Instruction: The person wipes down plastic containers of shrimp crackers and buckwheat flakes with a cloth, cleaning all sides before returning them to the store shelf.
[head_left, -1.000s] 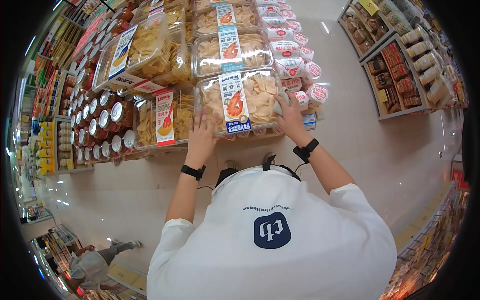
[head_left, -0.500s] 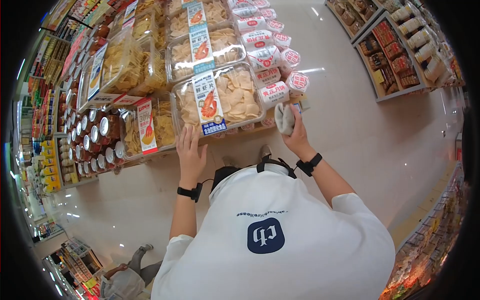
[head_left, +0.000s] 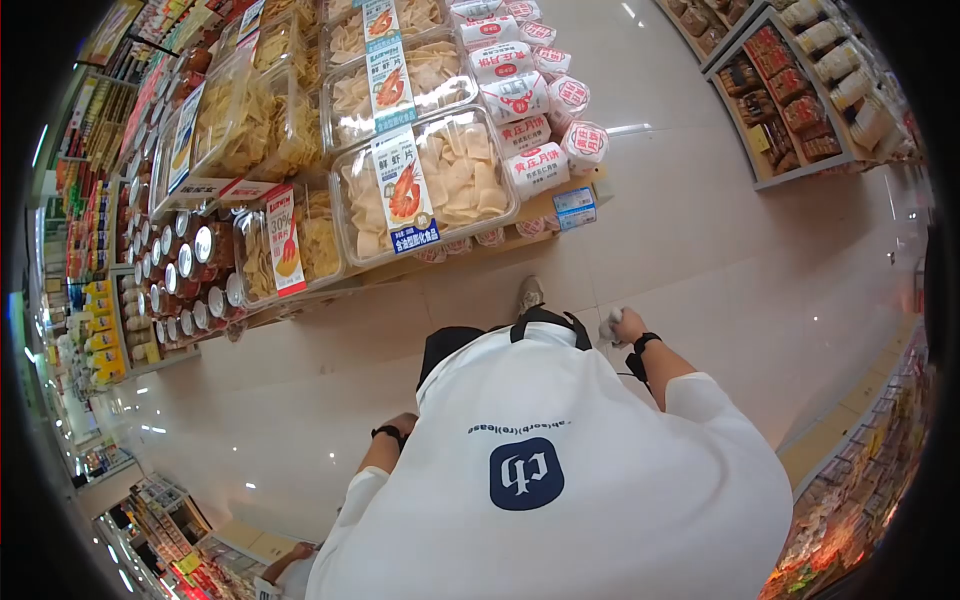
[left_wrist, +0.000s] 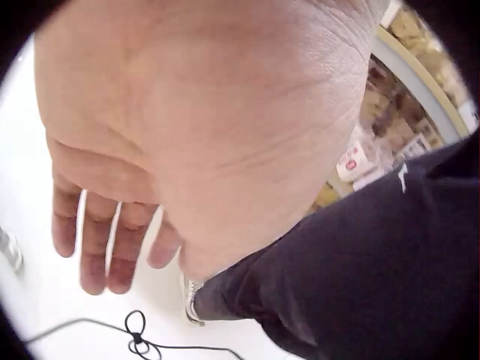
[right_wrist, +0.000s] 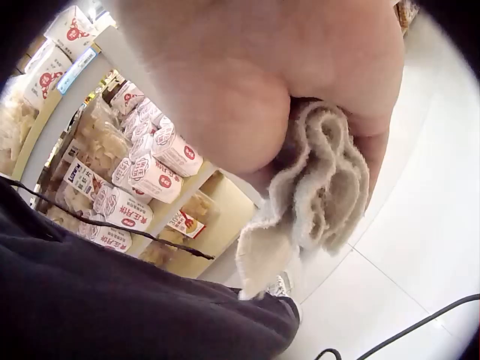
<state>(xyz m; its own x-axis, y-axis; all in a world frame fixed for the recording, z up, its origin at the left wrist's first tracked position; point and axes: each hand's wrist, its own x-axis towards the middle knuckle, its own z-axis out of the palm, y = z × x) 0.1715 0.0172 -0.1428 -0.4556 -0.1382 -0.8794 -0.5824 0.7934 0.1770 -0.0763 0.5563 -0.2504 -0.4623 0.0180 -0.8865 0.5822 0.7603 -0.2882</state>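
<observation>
Hands (left_wrist: 195,135) (right_wrist: 255,82) apart, gripped cloth (right_wrist: 321,187) clearest from right wrist

Before me, a shrimp-chip box (head_left: 467,180) lies between a chip box (head_left: 320,240) on its left and mooncake packs (head_left: 541,172) on its right, with jars (head_left: 206,245) farther left. To my right, a cloth (right_wrist: 322,180) sits in my right hand (head_left: 630,325).

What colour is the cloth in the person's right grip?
Pale greyish beige; the cloth shows best in the right wrist view.
</observation>
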